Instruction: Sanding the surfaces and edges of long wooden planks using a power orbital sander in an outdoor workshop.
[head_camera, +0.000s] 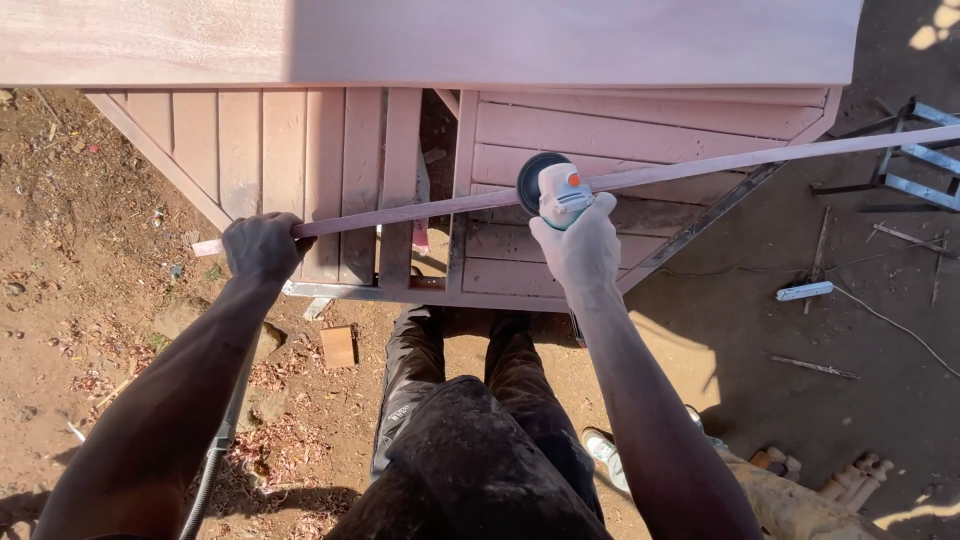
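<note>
Fingers of left hand (262, 247) clamping long thin pinkish wooden strip (700, 167); right hand (583, 250) gripping white-and-orange disc sander (556, 190), its disc pressing strip beyond fingertips. Judgement: keeping disc flat, strip steady.

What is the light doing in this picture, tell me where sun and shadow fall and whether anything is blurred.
Head view: hard sunlight, with a shadow edge crossing the wide board on top; left hand lies in shade, right hand and sander are sunlit; the long strip stays sharp, no motion blur; the edges bend slightly.

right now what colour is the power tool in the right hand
The sander is white with an orange button and a black disc, seen in the head view.
</note>
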